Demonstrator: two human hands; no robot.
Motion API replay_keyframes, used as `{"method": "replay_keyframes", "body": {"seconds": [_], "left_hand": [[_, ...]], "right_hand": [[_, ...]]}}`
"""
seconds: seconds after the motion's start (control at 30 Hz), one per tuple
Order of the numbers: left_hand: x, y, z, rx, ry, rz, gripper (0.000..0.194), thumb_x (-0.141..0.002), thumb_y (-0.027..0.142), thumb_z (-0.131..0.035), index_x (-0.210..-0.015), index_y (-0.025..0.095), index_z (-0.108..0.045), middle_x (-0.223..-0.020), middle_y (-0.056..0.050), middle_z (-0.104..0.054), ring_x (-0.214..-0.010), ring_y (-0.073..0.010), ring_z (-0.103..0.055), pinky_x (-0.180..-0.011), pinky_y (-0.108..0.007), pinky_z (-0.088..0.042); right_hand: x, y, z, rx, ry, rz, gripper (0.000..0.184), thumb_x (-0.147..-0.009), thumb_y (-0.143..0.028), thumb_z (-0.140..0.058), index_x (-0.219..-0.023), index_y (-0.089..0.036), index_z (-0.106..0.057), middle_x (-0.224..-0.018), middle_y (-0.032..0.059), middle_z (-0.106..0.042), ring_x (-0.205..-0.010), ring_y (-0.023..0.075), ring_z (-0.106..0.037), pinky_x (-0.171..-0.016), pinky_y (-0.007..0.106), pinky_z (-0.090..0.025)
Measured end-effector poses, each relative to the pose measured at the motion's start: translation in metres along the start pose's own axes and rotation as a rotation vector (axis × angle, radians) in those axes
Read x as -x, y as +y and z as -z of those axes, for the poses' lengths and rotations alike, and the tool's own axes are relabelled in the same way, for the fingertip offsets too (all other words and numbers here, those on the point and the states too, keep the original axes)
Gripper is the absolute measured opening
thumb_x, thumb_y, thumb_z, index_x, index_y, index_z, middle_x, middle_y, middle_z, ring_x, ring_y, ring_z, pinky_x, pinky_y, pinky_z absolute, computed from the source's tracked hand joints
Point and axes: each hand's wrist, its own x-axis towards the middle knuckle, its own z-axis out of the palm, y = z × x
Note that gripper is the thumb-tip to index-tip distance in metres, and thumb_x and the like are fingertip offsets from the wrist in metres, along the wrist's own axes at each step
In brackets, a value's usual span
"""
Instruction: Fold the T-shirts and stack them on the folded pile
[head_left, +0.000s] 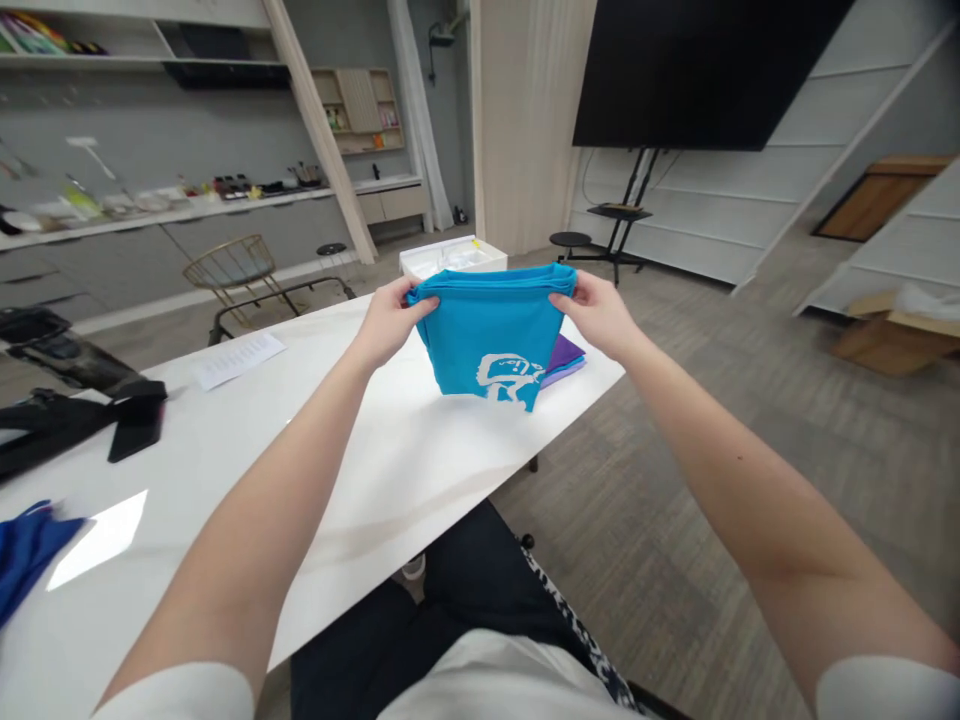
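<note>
2 hands up front, 1 bright blue folded cloth [491,325] stretched between them, upright over white table [352,480]. Left hand [394,318]: thumb and fingers clamped on upper left corner. Right hand [598,312]: same grip, upper right corner. White print [504,376] low on near face. Purple cloth stack [568,356] peeking out behind, right side. White box [469,254] beyond. Far left: paper sheet [241,361], dark blue cloth [31,550] at table's edge of view.
</note>
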Motion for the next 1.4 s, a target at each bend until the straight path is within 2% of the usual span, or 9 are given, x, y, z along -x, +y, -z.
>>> {"method": "replay_keyframes", "body": {"seconds": [0.17, 0.3, 0.43, 0.57, 0.67, 0.93, 1.13, 1.23, 1.4], "left_hand": [[-0.027, 0.03, -0.046, 0.17, -0.001, 0.033, 0.029, -0.082, 0.04, -0.072, -0.102, 0.018, -0.067, -0.086, 0.002, -0.062, -0.089, -0.018, -0.063, -0.074, -0.025, -0.051], [-0.049, 0.019, -0.081, 0.292, 0.032, 0.105, 0.025, -0.083, 0.036, -0.068, -0.1, 0.018, -0.065, -0.081, 0.002, -0.058, -0.082, -0.016, -0.064, -0.071, -0.024, -0.05], [-0.06, -0.036, -0.114, 0.388, 0.053, 0.28, 0.022, -0.079, 0.033, -0.069, -0.093, 0.018, -0.063, -0.073, 0.003, -0.056, -0.069, -0.0136, -0.058, -0.062, -0.024, -0.047], [-0.051, -0.116, -0.148, 0.344, 0.005, 0.545, 0.019, -0.075, 0.032, -0.069, -0.086, 0.019, -0.061, -0.068, 0.002, -0.057, -0.063, -0.0134, -0.053, -0.057, -0.024, -0.043], [-0.047, -0.161, -0.167, 0.281, 0.018, 0.62, 0.018, -0.073, 0.032, -0.071, -0.082, 0.019, -0.061, -0.069, 0.001, -0.059, -0.065, -0.0137, -0.053, -0.06, -0.025, -0.043], [-0.111, -0.172, -0.171, 0.484, 0.065, 0.597, 0.015, -0.076, 0.031, -0.067, -0.079, 0.02, -0.057, -0.064, 0.003, -0.052, -0.06, -0.0143, -0.053, -0.058, -0.028, -0.047], [-0.134, -0.241, -0.165, 0.154, 0.202, 0.696, 0.017, -0.08, 0.029, -0.071, -0.092, 0.018, -0.064, -0.087, -0.005, -0.068, -0.085, -0.0217, -0.066, -0.077, -0.032, -0.051], [-0.123, -0.258, -0.161, -0.137, 0.232, 0.595, 0.034, -0.087, 0.031, -0.068, -0.117, 0.017, -0.063, -0.117, -0.014, -0.068, -0.112, -0.0289, -0.064, -0.095, -0.038, -0.049], [-0.096, -0.221, -0.177, -0.555, 0.061, 0.004, 0.049, -0.102, 0.033, -0.048, -0.149, 0.019, -0.047, -0.156, -0.015, -0.047, -0.145, -0.0289, -0.042, -0.119, -0.045, -0.034]], "right_hand": [[-0.032, 0.019, 0.06, 0.112, 0.137, 0.225, 0.042, -0.097, -0.052, -0.061, -0.122, -0.019, -0.067, -0.111, 0.0074, -0.071, -0.107, 0.0272, -0.066, -0.094, 0.045, -0.055], [-0.075, 0.057, 0.069, 0.202, 0.156, 0.268, 0.044, -0.1, -0.053, -0.056, -0.122, -0.017, -0.068, -0.111, 0.0067, -0.068, -0.107, 0.0269, -0.066, -0.097, 0.05, -0.053], [-0.103, 0.114, 0.034, 0.254, 0.123, 0.147, 0.036, -0.097, -0.044, -0.061, -0.117, -0.016, -0.069, -0.106, 0.006, -0.068, -0.103, 0.0243, -0.064, -0.097, 0.044, -0.053], [-0.103, 0.173, -0.021, 0.25, 0.045, -0.079, 0.027, -0.092, -0.035, -0.064, -0.109, -0.017, -0.07, -0.095, 0.0035, -0.068, -0.095, 0.023, -0.062, -0.089, 0.036, -0.053], [-0.103, 0.204, -0.049, 0.238, -0.007, -0.216, 0.024, -0.091, -0.032, -0.061, -0.106, -0.017, -0.071, -0.084, 0.0019, -0.066, -0.084, 0.0216, -0.06, -0.082, 0.034, -0.052], [-0.187, 0.238, -0.068, 0.221, 0.011, -0.086, 0.026, -0.09, -0.034, -0.058, -0.105, -0.016, -0.072, -0.091, 0.0045, -0.068, -0.087, 0.0216, -0.06, -0.088, 0.036, -0.05], [-0.203, 0.271, -0.127, 0.377, -0.092, -0.264, 0.04, -0.087, -0.034, -0.064, -0.124, -0.016, -0.067, -0.101, 0.0095, -0.07, -0.093, 0.0246, -0.062, -0.094, 0.042, -0.051], [-0.185, 0.273, -0.143, 0.523, -0.181, -0.306, 0.051, -0.088, -0.034, -0.064, -0.137, -0.021, -0.061, -0.127, 0.0151, -0.065, -0.111, 0.0311, -0.061, -0.1, 0.051, -0.049], [-0.158, 0.251, -0.135, 0.58, -0.157, -0.004, 0.052, -0.097, -0.047, -0.051, -0.142, -0.024, -0.058, -0.148, 0.0158, -0.054, -0.135, 0.0386, -0.048, -0.11, 0.064, -0.04]]}}
